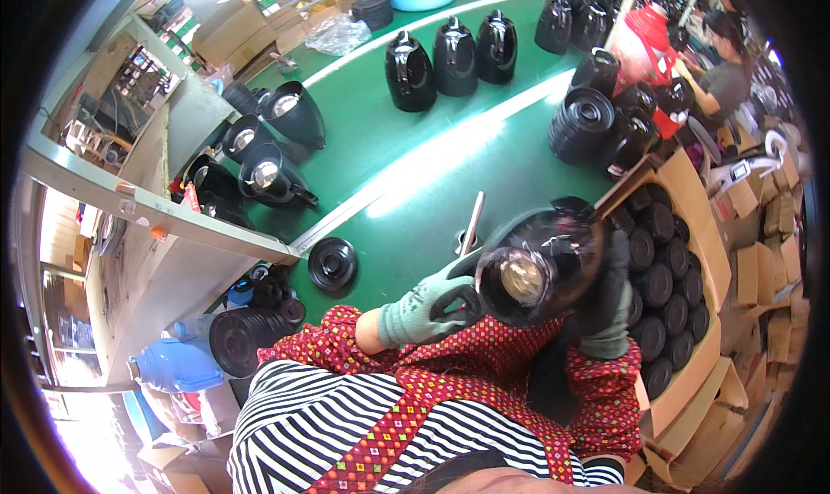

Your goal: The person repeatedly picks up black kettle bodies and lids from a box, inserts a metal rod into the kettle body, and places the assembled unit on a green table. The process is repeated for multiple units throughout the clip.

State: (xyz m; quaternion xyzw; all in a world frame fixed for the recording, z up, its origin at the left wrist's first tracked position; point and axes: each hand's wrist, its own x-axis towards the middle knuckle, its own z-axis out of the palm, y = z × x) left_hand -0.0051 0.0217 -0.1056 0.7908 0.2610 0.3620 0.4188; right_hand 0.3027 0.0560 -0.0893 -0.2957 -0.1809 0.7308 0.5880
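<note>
A glossy black vacuum jug point(553, 265), blurred by motion, is tilted in front of me with its silvery round opening towards me. My right hand point(610, 299), in a dark glove with a grey-green cuff, grips its right side. At the left edge of the jug's opening, my left hand point(432, 308), in a grey-green glove with dark fingertips, has its fingers curled in a pinch. Whatever those fingers hold is hidden. Behind the jug, a pale rod point(473, 220) stands up from the green table point(389, 226). A round black lid point(333, 265) lies left of my hands.
Open black jugs point(268, 172) lie at the left; several upright ones point(454, 57) stand at the back. Stacked black discs point(581, 124) are far right. A cardboard box point(696, 209) of round black parts sits by my right arm. A metal frame point(164, 213) borders the left. Another person point(724, 70) works far right.
</note>
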